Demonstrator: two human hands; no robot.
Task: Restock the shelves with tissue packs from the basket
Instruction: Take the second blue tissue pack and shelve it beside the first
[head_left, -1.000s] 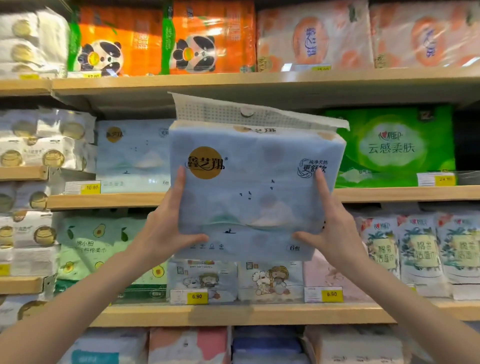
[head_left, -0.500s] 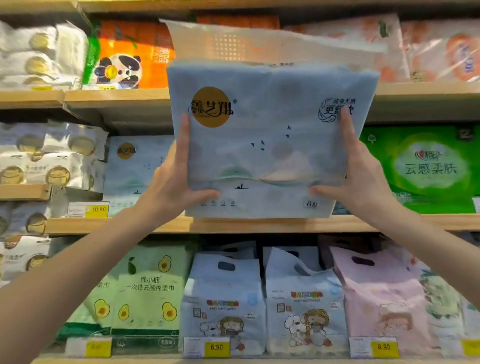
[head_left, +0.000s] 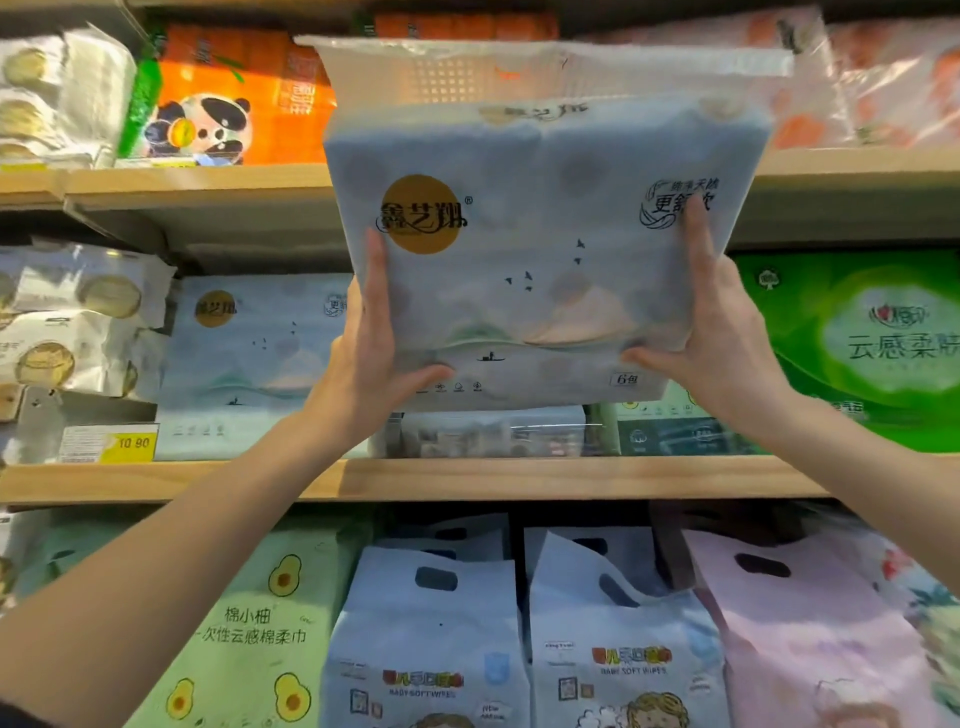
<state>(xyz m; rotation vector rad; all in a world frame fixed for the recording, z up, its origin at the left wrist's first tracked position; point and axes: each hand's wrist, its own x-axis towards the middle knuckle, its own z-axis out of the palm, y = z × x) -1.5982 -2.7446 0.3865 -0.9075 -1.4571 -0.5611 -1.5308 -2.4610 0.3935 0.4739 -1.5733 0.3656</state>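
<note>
A pale blue tissue pack with a gold round logo and a clear plastic flap on top is held up in front of the shelves. My left hand grips its lower left side and my right hand grips its lower right side. It hangs above the wooden middle shelf, in front of a gap to the right of a matching blue pack standing on that shelf. A low flat pack lies in that gap. The basket is out of view.
A green tissue pack stands right of the gap. White packs sit at far left, an orange panda pack on the upper shelf. Below are blue and pink wipe bags and a green avocado pack. A yellow price tag is clipped left.
Both hands have raised the blue pack from in front of the lower shelf to the middle shelf's level, and it now looks larger and nearer. The view has tilted down.
</note>
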